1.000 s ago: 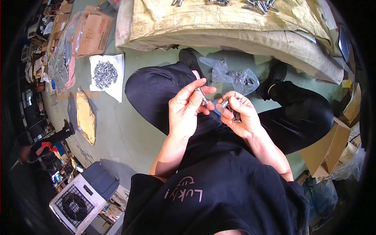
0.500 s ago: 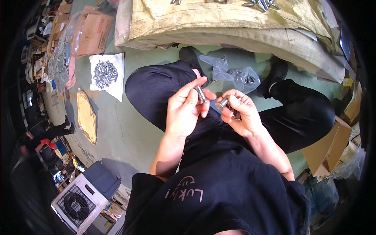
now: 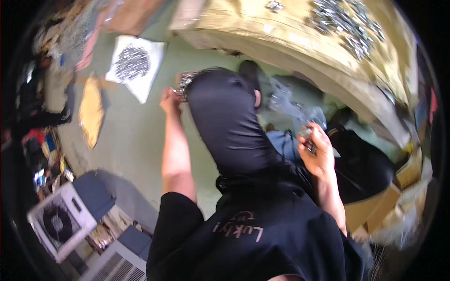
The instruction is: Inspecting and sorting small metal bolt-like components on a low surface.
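Observation:
My left arm reaches out beside my left knee, and my left hand (image 3: 169,100) is at a heap of shiny metal pins (image 3: 186,80), partly hidden behind the knee. Motion blurs its fingertips, so whether a pin is between them is unclear. My right hand (image 3: 318,153) is closed around a few short metal pins (image 3: 308,138) in front of my lap. Beyond it, on the floor between my legs, lies a clear plastic bag (image 3: 293,104).
A low surface covered in yellowish sacking (image 3: 262,28) carries a pile of metal pins (image 3: 342,23). On the floor at left are a white sheet (image 3: 146,86) heaped with metal parts and a yellow flattened piece (image 3: 91,112). A fan cooler (image 3: 61,220) and cardboard box (image 3: 370,210) stand nearby.
My left hand has moved from in front of my lap out left to the pins beside the knee. My right hand keeps its pins, shifted slightly right. The view has swung left.

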Action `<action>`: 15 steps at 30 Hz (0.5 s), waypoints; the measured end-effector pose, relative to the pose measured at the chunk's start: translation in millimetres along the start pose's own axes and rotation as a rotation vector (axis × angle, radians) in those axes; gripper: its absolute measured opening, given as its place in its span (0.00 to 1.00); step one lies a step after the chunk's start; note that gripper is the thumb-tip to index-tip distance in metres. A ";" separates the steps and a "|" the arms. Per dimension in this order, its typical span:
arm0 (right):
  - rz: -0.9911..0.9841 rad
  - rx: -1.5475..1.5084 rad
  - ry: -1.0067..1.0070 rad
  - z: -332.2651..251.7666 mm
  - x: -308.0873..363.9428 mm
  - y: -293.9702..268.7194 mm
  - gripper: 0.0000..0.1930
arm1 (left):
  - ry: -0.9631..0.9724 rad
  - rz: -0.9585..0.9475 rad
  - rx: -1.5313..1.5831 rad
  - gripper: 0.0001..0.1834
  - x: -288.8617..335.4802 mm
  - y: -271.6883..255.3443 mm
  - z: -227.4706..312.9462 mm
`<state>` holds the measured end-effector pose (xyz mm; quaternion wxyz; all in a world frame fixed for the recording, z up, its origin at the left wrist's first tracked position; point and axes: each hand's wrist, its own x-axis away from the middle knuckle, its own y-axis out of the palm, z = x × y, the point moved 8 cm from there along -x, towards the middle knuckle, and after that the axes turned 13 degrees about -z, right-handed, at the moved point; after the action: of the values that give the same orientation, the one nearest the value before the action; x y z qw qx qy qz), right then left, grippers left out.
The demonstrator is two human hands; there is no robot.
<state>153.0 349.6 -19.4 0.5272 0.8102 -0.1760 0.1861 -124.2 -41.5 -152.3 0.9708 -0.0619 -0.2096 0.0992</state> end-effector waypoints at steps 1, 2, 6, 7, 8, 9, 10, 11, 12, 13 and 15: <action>-0.039 0.033 0.037 4.2 -7.1 12.8 0.09 | 0.067 -0.190 0.094 0.29 -42.5 -53.4 -47.7; -0.037 0.066 0.033 4.1 -12.2 15.1 0.09 | 0.035 -0.229 0.103 0.29 -64.3 -67.8 -59.3; -0.013 0.123 -0.159 -9.5 -15.7 17.6 0.09 | 0.061 -0.238 0.069 0.26 -2.3 6.6 22.4; -0.011 0.120 -0.183 -11.0 -15.8 19.4 0.08 | 0.216 -0.058 -0.050 0.21 53.1 30.1 94.0; -0.022 0.119 -0.198 -10.9 -16.1 22.6 0.07 | 0.336 -0.068 -0.023 0.19 84.7 35.8 131.9; -0.024 0.114 -0.195 -9.4 -16.2 24.1 0.07 | 0.456 -0.076 0.001 0.16 113.9 40.1 163.3; -0.051 0.119 -0.207 -9.7 -17.1 26.7 0.06 | 0.544 -0.115 -0.026 0.16 147.0 52.1 192.0; -0.077 0.123 -0.224 -11.7 -16.9 28.1 0.06 | 0.632 -0.160 -0.053 0.16 180.7 67.7 212.0; -0.086 0.111 -0.218 -11.5 -16.7 28.4 0.06 | 0.639 -0.287 -0.065 0.14 213.0 85.7 216.9; -0.084 0.107 -0.222 -12.8 -15.1 28.1 0.06 | 0.642 -0.423 -0.074 0.13 240.6 109.8 214.5; -0.079 0.086 -0.241 -16.5 -9.5 24.7 0.06 | 0.606 -0.779 -0.339 0.18 284.7 182.6 198.4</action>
<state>131.0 356.1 1.6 0.4739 0.8549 -0.1980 0.0739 16.3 213.9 110.0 0.9292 -0.1618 0.0600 -0.3269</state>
